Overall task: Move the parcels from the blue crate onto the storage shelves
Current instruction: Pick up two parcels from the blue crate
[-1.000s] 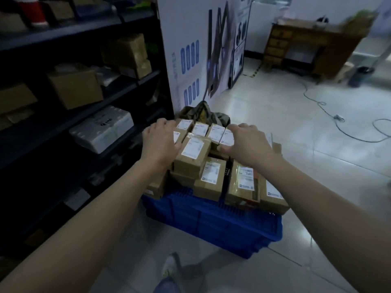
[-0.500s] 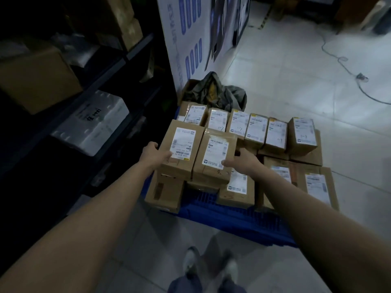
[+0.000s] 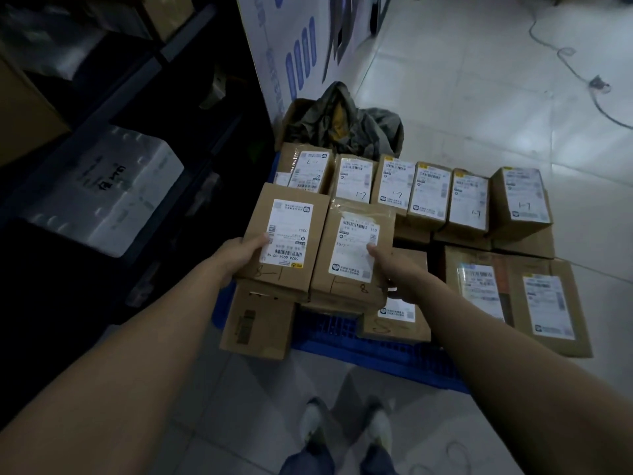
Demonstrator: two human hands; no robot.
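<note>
Against the view of a second ago, when both hands lay flat over the top of the pile, each hand now grips a box, and the camera looks more steeply down. At the far left the dark shelves (image 3: 164, 97) carry a white wrapped pack (image 3: 102, 197); the shelf fronts run just beside the left edge of the blue crate (image 3: 376, 351), leaving only a narrow gap there. The crate's near rim shows bare below the boxes, with the person's shoes (image 3: 311, 426) on the open tiled floor (image 3: 479, 114) in front of it. That floor is widest to the right and beyond. The left hand (image 3: 245, 250) holds the left box (image 3: 287, 234) at its near left corner, thumb laid over the edge of the label, the other fingers hidden beneath. The right box (image 3: 352, 255) sits touching it, side by side. The right hand (image 3: 387, 265) grips it at the near right, thumb pressed on the label, remaining fingers curled under the edge and mostly out of sight. Both boxes sit over the crate's near left part, above other parcels. Whether they have cleared that pile cannot be told. Behind and to the right, a row of labelled parcels (image 3: 431, 193) stands upright on the stack.
</note>
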